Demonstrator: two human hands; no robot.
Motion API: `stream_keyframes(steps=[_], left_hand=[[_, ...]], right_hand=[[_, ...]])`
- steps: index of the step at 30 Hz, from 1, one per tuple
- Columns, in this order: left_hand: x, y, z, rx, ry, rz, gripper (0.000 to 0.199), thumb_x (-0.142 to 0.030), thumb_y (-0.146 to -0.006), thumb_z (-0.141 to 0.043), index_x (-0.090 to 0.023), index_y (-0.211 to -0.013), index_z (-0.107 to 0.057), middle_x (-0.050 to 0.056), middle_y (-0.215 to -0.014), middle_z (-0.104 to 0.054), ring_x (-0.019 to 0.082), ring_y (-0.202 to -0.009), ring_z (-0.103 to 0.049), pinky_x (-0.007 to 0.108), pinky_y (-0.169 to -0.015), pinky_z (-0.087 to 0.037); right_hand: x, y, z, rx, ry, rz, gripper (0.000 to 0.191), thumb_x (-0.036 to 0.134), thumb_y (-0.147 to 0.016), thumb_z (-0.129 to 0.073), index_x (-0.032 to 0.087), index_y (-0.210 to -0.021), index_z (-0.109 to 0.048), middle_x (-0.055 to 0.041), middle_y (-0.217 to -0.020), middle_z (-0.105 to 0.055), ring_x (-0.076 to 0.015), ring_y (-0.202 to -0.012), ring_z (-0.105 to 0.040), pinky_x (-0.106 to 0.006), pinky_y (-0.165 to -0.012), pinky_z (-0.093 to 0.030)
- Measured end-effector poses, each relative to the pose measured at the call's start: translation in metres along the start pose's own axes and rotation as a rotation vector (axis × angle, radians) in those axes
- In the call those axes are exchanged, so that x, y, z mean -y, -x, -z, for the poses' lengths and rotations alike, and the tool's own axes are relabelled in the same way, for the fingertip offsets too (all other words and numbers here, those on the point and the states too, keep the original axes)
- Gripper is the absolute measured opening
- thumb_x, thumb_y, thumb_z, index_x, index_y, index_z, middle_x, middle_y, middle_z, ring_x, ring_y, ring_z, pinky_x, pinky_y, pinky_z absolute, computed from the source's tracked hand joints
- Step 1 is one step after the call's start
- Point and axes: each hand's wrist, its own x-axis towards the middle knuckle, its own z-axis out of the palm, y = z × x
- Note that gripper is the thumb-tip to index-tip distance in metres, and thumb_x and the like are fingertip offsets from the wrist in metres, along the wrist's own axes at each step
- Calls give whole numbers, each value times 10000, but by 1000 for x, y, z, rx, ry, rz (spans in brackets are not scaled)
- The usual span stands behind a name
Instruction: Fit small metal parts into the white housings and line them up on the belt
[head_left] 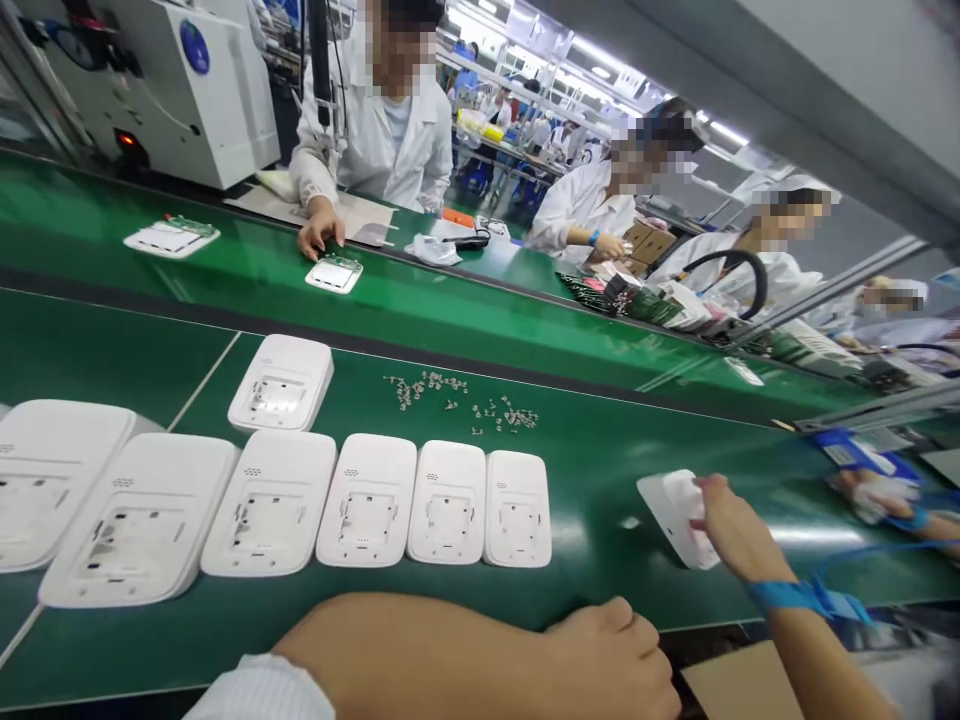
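Observation:
On the right, my right hand (739, 525), with a blue wrist strap, grips a tilted white plastic housing (679, 515) by its edge. My left forearm crosses the bottom; my left hand (615, 660) is curled closed by the bench's front edge, and its palm side is hidden. Left of my right hand, white housings with square recesses lie in a row, among them the rightmost one (517, 470) and a wider one on the left (142, 460). One more housing (292, 350) lies behind the row. Small metal pieces (431, 382) are scattered behind the row's right end.
Across the green bench (585, 420), a person's hand (321, 228) touches a white panel with a circuit board (334, 275). Another such panel (171, 238) lies left. A machine (217, 100) stands back left. At right is another person's hand (874, 490). Cardboard (742, 685) sits below the front edge.

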Motion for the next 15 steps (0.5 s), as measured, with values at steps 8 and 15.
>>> stream_keyframes(steps=[8, 15], left_hand=[[9, -5, 11, -86, -19, 106, 332, -310, -899, -492, -144, -1108, -688, 180, -1238, -601, 253, -1020, -557, 344, -769, -361], [21, -58, -24, -25, -7, 344, 472, -353, -920, -503, -178, -1357, -538, 109, -1480, -463, 296, -1271, -441, 411, -958, -392]], right_hand=[[118, -4, -15, -93, -90, 383, 342, 527, -830, -580, 200, -915, -634, -131, -945, -691, -287, -766, -670, -425, -686, -535], [239, -44, -60, 239, 211, 831, 196, 198, -816, -604, 186, -991, -694, -34, -861, -715, -183, -791, -641, -287, -742, -477]])
